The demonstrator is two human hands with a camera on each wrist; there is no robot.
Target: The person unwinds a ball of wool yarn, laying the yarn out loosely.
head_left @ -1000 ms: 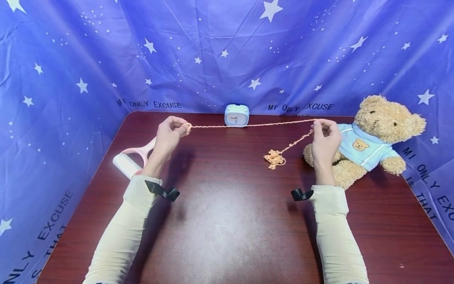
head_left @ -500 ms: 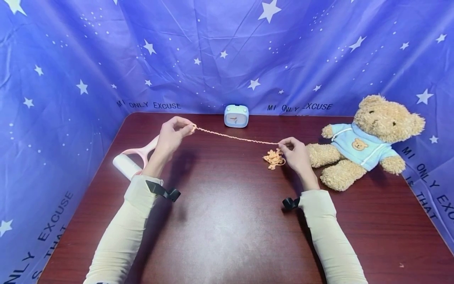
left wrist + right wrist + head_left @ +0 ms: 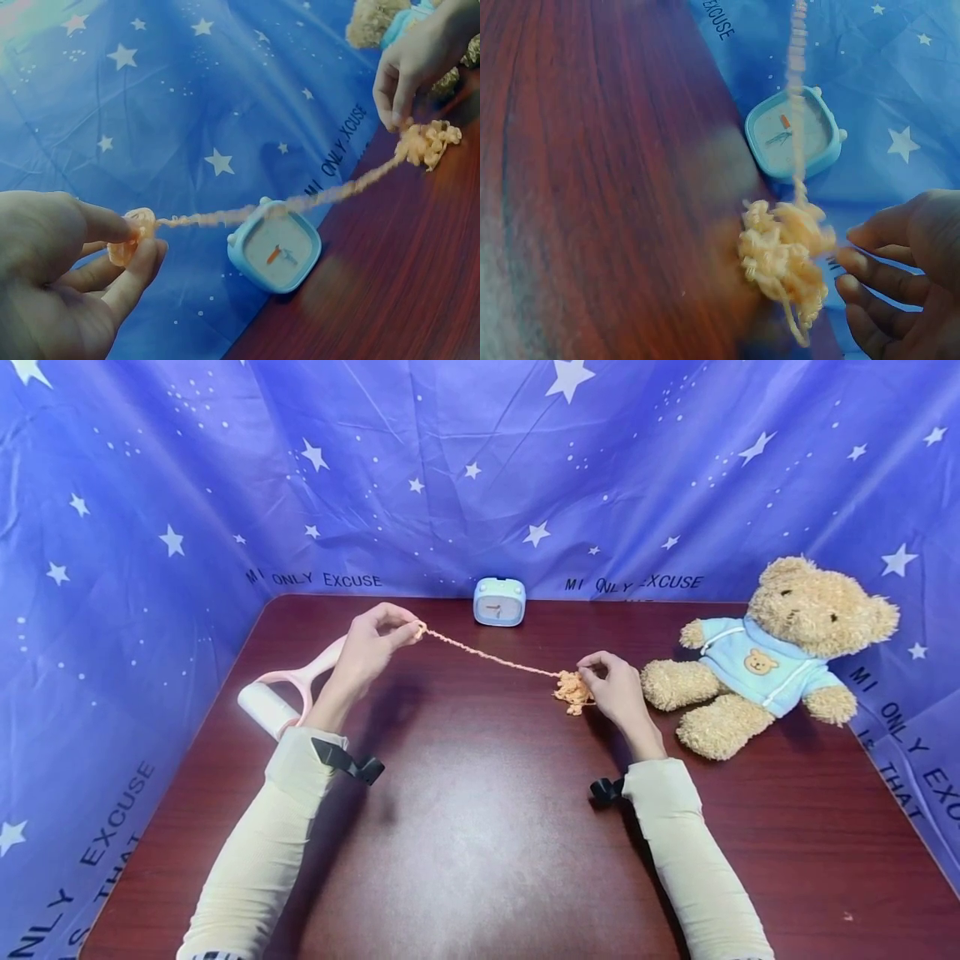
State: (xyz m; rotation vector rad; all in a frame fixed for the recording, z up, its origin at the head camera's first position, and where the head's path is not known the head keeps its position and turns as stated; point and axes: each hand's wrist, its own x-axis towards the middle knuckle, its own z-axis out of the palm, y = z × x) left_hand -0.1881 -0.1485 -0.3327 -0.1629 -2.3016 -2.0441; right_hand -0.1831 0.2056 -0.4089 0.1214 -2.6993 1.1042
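A twisted cord of peach yarn [image 3: 491, 657] stretches across the back of the table. My left hand [image 3: 372, 643] pinches its looped end [image 3: 133, 236] between thumb and fingers, raised off the tabletop. From there the cord slopes down to a knobbly bunch of the same yarn [image 3: 784, 259] right of centre. My right hand [image 3: 613, 685] pinches at the upper right edge of that bunch, thumb and index finger close together. In the right wrist view, its fingertips [image 3: 847, 259] come right up to the bunch, which is partly blurred.
A pale blue alarm clock [image 3: 499, 602] stands at the table's back edge, beyond the cord. A teddy bear in a blue top [image 3: 780, 656] sits at the right. Left of my left hand lies a lint roller with a pink handle [image 3: 270, 710]. A starry blue curtain [image 3: 480, 468] surrounds the table.
My right hand has come left and down from beside the bear to the bunch, shortening the stretch of cord between my hands. My left hand has shifted slightly right.
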